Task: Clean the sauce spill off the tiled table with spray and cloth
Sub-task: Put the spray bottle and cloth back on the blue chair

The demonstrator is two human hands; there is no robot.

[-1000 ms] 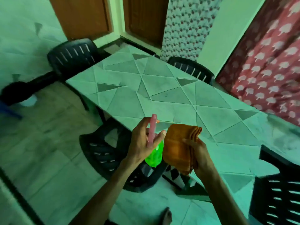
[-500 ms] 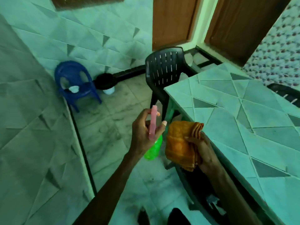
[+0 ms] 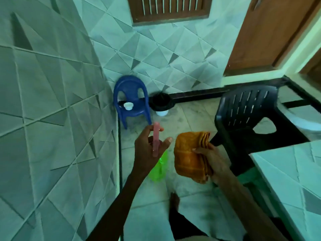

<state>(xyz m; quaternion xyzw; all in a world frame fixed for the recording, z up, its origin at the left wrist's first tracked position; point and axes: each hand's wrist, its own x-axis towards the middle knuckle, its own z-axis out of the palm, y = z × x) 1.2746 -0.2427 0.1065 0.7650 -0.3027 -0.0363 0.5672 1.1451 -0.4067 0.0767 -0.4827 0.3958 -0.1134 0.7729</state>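
A tiled wall [image 3: 43, 119] with a triangle pattern fills the left side and runs into the far corner. In that corner stands a small blue chair [image 3: 131, 101] with a white cup [image 3: 128, 106] on its seat. Just right of it, against the far wall, is a round black tub [image 3: 161, 102] sitting on a white base. High on the far wall is a brown slatted panel [image 3: 172, 9].

In the near middle, the left hand [image 3: 147, 148] grips a spray bottle [image 3: 160, 168]. Its fingers curl round the neck, the pink head stands up between them and the thumb, and the green body hangs below the palm, over the floor. A bare foot [image 3: 174, 200] shows on the floor tiles below it.

Just right of the bottle, and apart from it, the right hand [image 3: 212, 158] holds a folded orange cloth [image 3: 189, 153], with the thumb across its front and the fingers behind.

Farther right stands a black chair [image 3: 246, 115] with a slotted back, and a wooden door [image 3: 271, 32] is in the far right corner. A corner of the tiled table [image 3: 286, 174] comes in at the near right edge, close to the right forearm. Neither hand touches it.
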